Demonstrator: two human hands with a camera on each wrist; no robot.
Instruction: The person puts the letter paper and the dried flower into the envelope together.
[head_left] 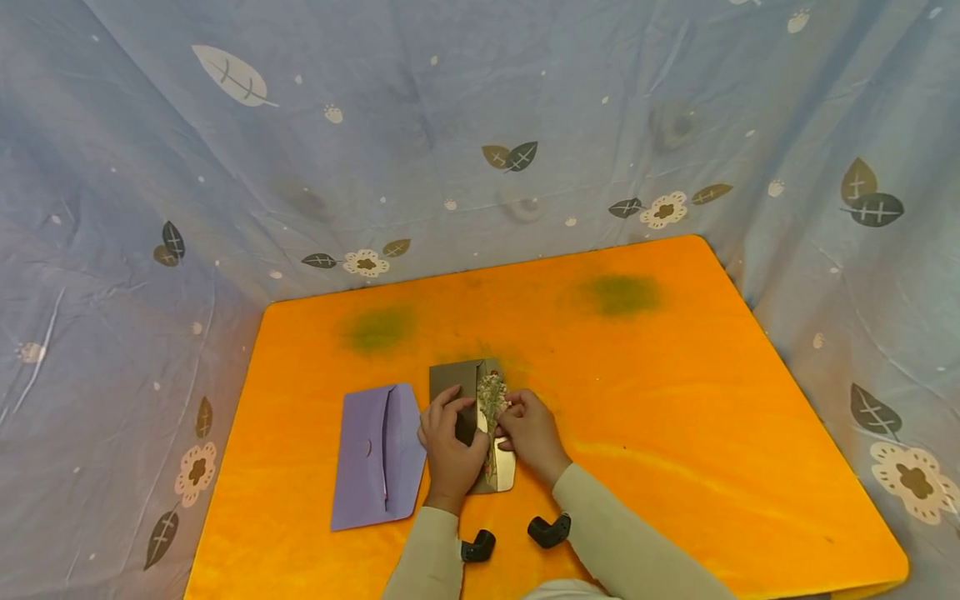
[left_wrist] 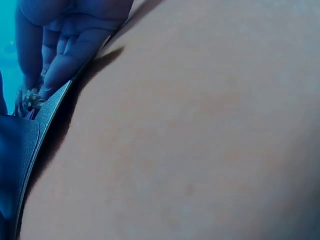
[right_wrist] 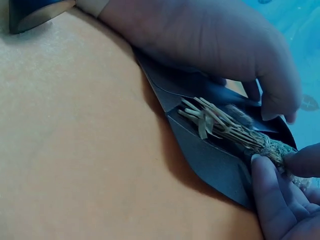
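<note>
A dark grey-brown envelope (head_left: 456, 377) lies on the table, its shiny gold-toned flap side facing right. Along its opening lies a small bunch of dried flowers (head_left: 492, 396), stems toward the person; a pale tie shows on the stems in the right wrist view. My right hand (head_left: 531, 433) pinches the bunch (right_wrist: 255, 142) between thumb and fingers. With bent fingers, my left hand (head_left: 453, 454) grips the envelope at the edge of its opening, beside the stems. The left wrist view catches the envelope's edge (left_wrist: 55, 107) and the right hand (left_wrist: 75, 40) at the flowers.
Left of the dark envelope lies a purple envelope (head_left: 360, 467) with its flap unfolded. An orange cloth (head_left: 675, 400) covers the table. Pale blue patterned curtains (head_left: 450, 100) hang round its back and sides. A black device (head_left: 551, 531) sits at each wrist.
</note>
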